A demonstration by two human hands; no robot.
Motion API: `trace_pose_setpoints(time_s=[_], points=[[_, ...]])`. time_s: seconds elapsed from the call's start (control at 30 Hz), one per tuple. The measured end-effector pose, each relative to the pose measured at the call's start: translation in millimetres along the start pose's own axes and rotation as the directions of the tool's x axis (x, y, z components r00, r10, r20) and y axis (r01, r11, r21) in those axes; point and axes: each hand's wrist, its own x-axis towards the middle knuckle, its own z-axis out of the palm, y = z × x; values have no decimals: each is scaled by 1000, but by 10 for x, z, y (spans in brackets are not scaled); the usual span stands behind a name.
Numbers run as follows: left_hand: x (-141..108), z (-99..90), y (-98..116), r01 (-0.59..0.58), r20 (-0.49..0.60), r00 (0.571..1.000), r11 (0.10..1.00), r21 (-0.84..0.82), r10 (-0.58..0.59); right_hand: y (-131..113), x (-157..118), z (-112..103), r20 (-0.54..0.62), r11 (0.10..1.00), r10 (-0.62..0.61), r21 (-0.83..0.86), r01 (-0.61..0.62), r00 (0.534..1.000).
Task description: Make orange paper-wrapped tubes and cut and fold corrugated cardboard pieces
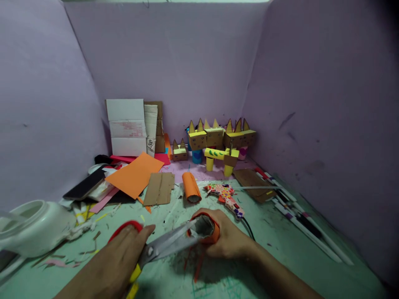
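Observation:
Scissors (168, 246) with red and yellow handles are gripped by my left hand (120, 253), their blades partly spread. The blade tips reach the near rim of a cardboard tube (215, 233) wrapped in orange paper; whether they cut into it is too blurred to tell. My right hand (229, 236) wraps around that tube, its open end facing me. Beyond the hands, a second orange-wrapped tube (190, 187) lies on the green table. A flower-patterned glue gun (225, 197) rests to its right, its black cord trailing toward me.
Cardboard animal figures (215, 141) stand at the back. Left lie an orange sheet (135, 174), a cardboard piece (158, 189) and a white pot (34, 228). Folded boxes (126, 128) lean on the wall. Markers (308, 232) and brown cardboard (254, 185) lie right. Paper scraps litter the table.

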Motion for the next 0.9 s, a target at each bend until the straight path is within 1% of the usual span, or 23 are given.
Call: trace_pose_setpoints(time_s=[0.03, 0.1, 0.2, 0.23, 0.3, 0.43, 0.57, 0.67, 0.83, 0.9], points=[[11, -11, 11, -15, 8, 1000, 999, 34, 15, -1, 0, 12, 5, 1000, 9, 10, -9, 1000], [54, -61, 15, -66, 79, 995, 993, 102, 58, -3, -2, 33, 14, 999, 26, 27, -26, 1000], [119, -167, 9, -154, 240, 965, 971, 182, 108, -8, -4, 48, 46, 999, 31, 38, -32, 998], [135, -201, 13, -175, 276, 954, 963, 207, 115, -14, -4, 48, 53, 999, 32, 38, -34, 998], [164, -258, 36, -207, 312, 942, 946, 249, 124, -34, -1, 44, 73, 999, 34, 40, -37, 997], [229, -347, 130, -234, 342, 931, 924, 301, 125, -75, 1, 35, 132, 996, 33, 78, -44, 991], [295, -413, 187, -254, 352, 927, 909, 330, 132, -78, -11, 28, 135, 996, 40, 72, -50, 990], [316, -423, 144, -267, 347, 926, 907, 325, 148, -65, -23, 24, 133, 998, 23, 50, -30, 991], [301, -367, -3, -368, 344, 894, 908, 200, 287, -51, -29, 12, 136, 999, 8, 43, -14, 991], [284, -350, -32, -369, 334, 893, 916, 158, 302, -50, -27, 6, 139, 999, 2, 45, -9, 990]])
